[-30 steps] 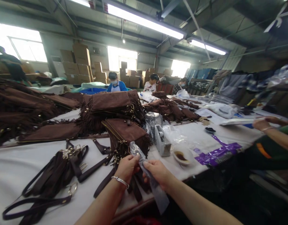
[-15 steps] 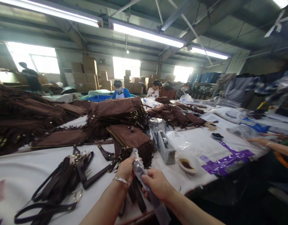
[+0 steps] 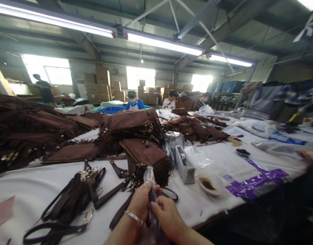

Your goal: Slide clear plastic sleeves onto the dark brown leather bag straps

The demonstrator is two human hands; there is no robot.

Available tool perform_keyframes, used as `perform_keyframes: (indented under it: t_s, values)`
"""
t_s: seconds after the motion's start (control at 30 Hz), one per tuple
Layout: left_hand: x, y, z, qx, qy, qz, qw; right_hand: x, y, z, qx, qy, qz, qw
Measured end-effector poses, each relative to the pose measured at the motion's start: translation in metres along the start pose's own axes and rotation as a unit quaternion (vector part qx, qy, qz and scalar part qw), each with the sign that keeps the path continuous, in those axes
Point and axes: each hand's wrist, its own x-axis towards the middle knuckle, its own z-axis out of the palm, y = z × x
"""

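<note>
At the far left, a pink comb-like piece [image 3: 4, 209] lay on the white-covered table [image 3: 192, 204], below a heap of brown fringed bags [image 3: 31, 126]; next came a bundle of dark straps [image 3: 66, 197], its gold clips gathered at the upper end; behind, more bags were piled in a stack [image 3: 131, 122], with one zipped brown bag [image 3: 148, 153] lying in front of it; just nearer the wearer, the left hand [image 3: 141, 202] had its thumb and fingers closed on the upper part of a narrow clear plastic sleeve [image 3: 149, 175], a metal ring showing through its top end; the right hand [image 3: 169, 216] was closed around the same sleeve lower down, thumb uppermost, its other fingertips hidden; the sleeve stood between both hands, in front of the zipped bag; rightward were a grey tape dispenser [image 3: 185, 166], a pale bowl [image 3: 218, 186] holding brown stuff, a small dark dish [image 3: 242, 153] and a purple packet [image 3: 258, 183] near the table's edge.
</note>
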Motion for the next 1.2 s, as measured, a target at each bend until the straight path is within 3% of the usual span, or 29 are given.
perform_keyframes:
  t_s: [0.1, 0.2, 0.3, 0.37, 0.5, 0.6, 0.73, 0.8, 0.9, 1.03, 1.2]
  values:
    - [0.003, 0.004, -0.005, 0.057, 0.001, 0.037, 0.998, 0.007, -0.012, -0.015, -0.178, 0.036, -0.119, 0.976]
    - [0.003, 0.009, -0.01, 0.089, -0.014, 0.027, 0.996, 0.024, -0.033, -0.033, -0.268, 0.05, -0.236, 0.933]
    - [-0.001, 0.012, -0.012, 0.117, -0.03, 0.027, 0.992, 0.047, -0.049, -0.04, -0.382, 0.013, -0.365, 0.849]
    - [-0.005, 0.013, -0.013, 0.152, -0.037, 0.034, 0.987, 0.061, -0.055, -0.04, -0.454, -0.003, -0.405, 0.794]
    - [-0.007, 0.015, -0.019, 0.207, -0.028, 0.059, 0.976, 0.076, -0.062, -0.036, -0.519, -0.039, -0.446, 0.728]
    - [-0.005, 0.014, -0.027, 0.244, -0.005, 0.109, 0.964, 0.077, -0.066, -0.035, -0.536, -0.067, -0.461, 0.704]
    - [0.001, 0.012, -0.033, 0.394, 0.047, 0.282, 0.873, 0.081, -0.072, -0.032, -0.557, -0.089, -0.458, 0.687]
    - [0.002, 0.011, -0.034, 0.432, 0.066, 0.298, 0.848, 0.085, -0.076, -0.029, -0.579, -0.115, -0.457, 0.666]
    - [0.004, 0.011, -0.034, 0.427, 0.069, 0.285, 0.856, 0.091, -0.083, -0.024, -0.611, -0.156, -0.443, 0.637]
    - [0.008, 0.012, -0.036, 0.39, 0.047, 0.266, 0.88, 0.099, -0.093, -0.018, -0.606, -0.207, -0.449, 0.624]
    - [0.011, 0.013, -0.042, 0.31, 0.018, 0.165, 0.936, 0.112, -0.094, -0.013, -0.589, -0.257, -0.453, 0.618]
